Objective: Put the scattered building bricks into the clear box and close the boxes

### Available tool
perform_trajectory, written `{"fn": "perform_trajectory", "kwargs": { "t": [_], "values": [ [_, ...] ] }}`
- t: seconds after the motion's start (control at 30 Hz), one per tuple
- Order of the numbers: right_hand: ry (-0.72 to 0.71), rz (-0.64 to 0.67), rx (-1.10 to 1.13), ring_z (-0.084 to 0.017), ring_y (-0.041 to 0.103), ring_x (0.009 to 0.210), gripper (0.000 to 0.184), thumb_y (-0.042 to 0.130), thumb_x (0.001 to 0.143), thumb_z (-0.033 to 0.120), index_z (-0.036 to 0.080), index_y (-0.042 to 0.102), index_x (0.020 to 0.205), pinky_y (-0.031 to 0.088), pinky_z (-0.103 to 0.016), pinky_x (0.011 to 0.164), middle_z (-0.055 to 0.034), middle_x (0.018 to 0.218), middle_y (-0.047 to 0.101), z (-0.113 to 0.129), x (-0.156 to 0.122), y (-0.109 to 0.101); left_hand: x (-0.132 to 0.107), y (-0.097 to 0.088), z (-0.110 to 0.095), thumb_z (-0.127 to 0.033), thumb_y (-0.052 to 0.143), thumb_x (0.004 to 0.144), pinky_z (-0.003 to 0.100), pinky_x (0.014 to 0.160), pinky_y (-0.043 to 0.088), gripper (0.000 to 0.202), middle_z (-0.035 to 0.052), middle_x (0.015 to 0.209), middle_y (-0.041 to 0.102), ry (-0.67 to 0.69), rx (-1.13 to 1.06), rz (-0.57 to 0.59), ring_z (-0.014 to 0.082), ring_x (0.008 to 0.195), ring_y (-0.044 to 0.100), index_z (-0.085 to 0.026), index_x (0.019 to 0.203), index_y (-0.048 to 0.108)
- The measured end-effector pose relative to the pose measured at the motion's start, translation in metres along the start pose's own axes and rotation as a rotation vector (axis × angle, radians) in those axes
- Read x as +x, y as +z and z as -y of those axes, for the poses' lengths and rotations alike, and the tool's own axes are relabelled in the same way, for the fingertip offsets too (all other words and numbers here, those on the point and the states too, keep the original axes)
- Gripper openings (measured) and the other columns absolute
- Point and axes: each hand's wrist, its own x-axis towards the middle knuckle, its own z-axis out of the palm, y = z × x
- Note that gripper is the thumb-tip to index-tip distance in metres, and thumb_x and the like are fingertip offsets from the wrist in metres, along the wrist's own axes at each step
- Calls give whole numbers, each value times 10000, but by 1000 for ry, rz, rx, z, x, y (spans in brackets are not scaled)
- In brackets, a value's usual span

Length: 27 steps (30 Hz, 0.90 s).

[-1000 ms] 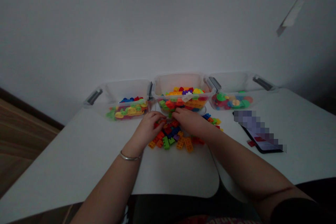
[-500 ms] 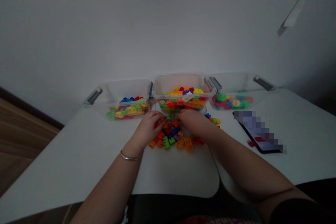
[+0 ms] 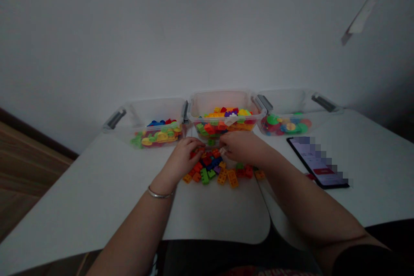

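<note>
We note the left hand (image 3: 181, 157) curled, fingers resting on the far edge of a loose pile of plastic building bricks (image 3: 210, 169) in red, orange, green, blue and purple. The pile lies on the white desk (image 3: 97, 189), just in front of the middle clear plastic bin (image 3: 226, 103), its long axis running side to side. The right hand (image 3: 241, 147) sits nearest a small pale brick (image 3: 222, 151) at its fingertips, fingers drawn together; whether they pinch it, we cannot tell
</note>
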Motion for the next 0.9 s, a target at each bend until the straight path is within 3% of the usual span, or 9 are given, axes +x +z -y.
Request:
{"fn": "perform_trajectory", "kwargs": {
  "t": [0.1,0.17,0.27,0.33,0.4,0.63,0.8,0.9],
  "values": [
    [29,-175,50,-222,695,868,162,614,839,261,239,706,971,441,-295,653,-36,954,762,-6,-10,-17,-1,1,2,-211,590,921,438,923,525,174,101,1050,694,2,-2,4,251,1007,634,-187,1036,718],
    [92,-365,112,-216,681,824,190,620,838,302,224,695,995,453,-307,666,-48,946,754,-15,-13,-25,-1,2,4,-212,580,922,439,928,526,175,97,1053,693,6,-12,6,249,1011,635,-195,1029,718],
    [216,-687,208,-238,666,838,240,597,847,344,192,688,1009,490,-352,742,-89,943,742,-32,-8,-27,-2,2,6,-214,567,922,446,943,527,184,92,1053,693,9,-24,7,245,1010,639,-204,1025,720],
    [266,-812,239,-265,660,896,239,567,859,363,196,695,972,499,-395,815,-102,947,742,-45,-1,-22,-2,1,6,-220,568,921,452,951,525,187,92,1059,693,5,-29,6,246,1015,637,-203,1031,718],
    [308,-838,261,-280,658,927,252,538,873,387,207,705,931,500,-427,859,-101,947,746,-56,8,-13,-3,0,5,-222,571,921,454,955,524,186,94,1063,692,0,-39,9,245,1021,634,-201,1037,715],
    [297,-702,180,-292,664,1070,344,473,924,380,200,764,885,446,-486,1015,-95,1072,766,-64,20,7,-3,1,4,-209,568,920,456,949,524,185,106,1058,687,1,-45,21,254,1019,635,-183,1032,712],
    [313,-687,173,-321,626,1159,395,462,928,373,172,733,1133,414,-525,1053,-129,1197,731,-61,17,5,-3,5,6,-190,574,907,455,951,524,185,95,1059,686,7,-49,11,251,1021,637,-201,1027,713],
    [320,-682,192,-319,628,1157,408,472,923,372,158,701,1184,404,-525,1062,-142,1213,723,-60,17,3,-3,4,6,-197,579,911,453,953,523,177,91,1055,690,7,-51,12,251,1023,638,-202,1027,713]
  ]
}}
